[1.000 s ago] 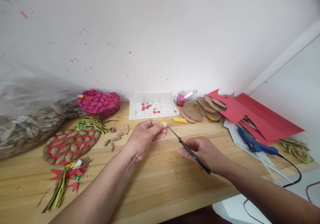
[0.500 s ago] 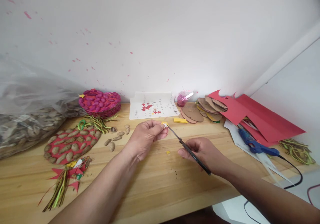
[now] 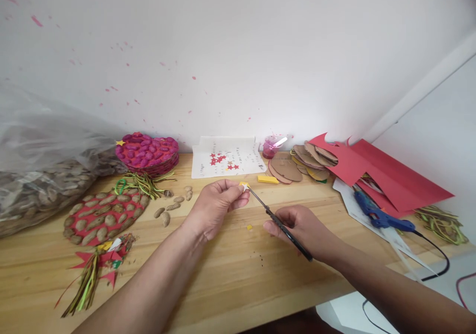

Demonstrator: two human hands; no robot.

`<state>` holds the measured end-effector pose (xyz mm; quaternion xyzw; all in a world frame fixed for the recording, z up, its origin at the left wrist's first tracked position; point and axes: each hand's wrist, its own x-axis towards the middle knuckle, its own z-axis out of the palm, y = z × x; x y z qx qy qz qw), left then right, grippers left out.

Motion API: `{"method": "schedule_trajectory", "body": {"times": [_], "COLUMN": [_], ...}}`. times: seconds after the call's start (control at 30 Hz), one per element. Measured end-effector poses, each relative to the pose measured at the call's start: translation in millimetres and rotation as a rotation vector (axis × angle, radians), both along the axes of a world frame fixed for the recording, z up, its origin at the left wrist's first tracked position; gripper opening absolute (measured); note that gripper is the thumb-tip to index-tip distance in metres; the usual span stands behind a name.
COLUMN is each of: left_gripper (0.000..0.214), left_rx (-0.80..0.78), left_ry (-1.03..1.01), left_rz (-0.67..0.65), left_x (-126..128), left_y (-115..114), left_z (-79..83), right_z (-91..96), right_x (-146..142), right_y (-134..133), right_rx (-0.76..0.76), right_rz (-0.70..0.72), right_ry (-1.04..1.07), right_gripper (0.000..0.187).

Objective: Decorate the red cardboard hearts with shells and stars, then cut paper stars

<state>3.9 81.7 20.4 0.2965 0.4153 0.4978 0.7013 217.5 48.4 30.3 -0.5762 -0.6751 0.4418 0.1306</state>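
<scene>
My left hand (image 3: 215, 207) pinches a tiny yellow and white paper piece (image 3: 244, 185) between thumb and fingertips, a little above the wooden table (image 3: 230, 269). My right hand (image 3: 303, 230) is closed round the black handles of a pair of scissors (image 3: 279, 222). The thin blades point up and left and their tips meet the paper piece. A small yellow scrap (image 3: 249, 227) lies on the wood between my hands.
At left: a clear bag of shells (image 3: 44, 175), a red shell-covered shape (image 3: 104, 216), a magenta shell piece (image 3: 147, 153), loose shells (image 3: 169, 210). At back: a white sheet with red stars (image 3: 226, 158), cardboard discs (image 3: 297, 163), red paper (image 3: 383, 175). A blue glue gun (image 3: 379, 215) lies right.
</scene>
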Motion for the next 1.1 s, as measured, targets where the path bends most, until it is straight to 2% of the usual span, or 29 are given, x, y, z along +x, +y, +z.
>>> {"method": "schedule_trajectory", "body": {"times": [0.8,1.1], "left_gripper": [0.026,0.027], "left_rx": [-0.053,-0.045], "left_ry": [0.018,0.025], "left_rz": [0.004,-0.009], "left_x": [2.1,0.7], "left_y": [-3.1,-0.5], "left_z": [3.7,-1.5], "right_z": [-5.6,-5.3], "right_x": [2.9,2.4], "right_y": [0.0,-0.3], "right_rx": [-0.003,-0.012], "right_rz": [0.004,0.018], "right_ry": [0.007,0.004], "right_gripper": [0.046,0.046]}}
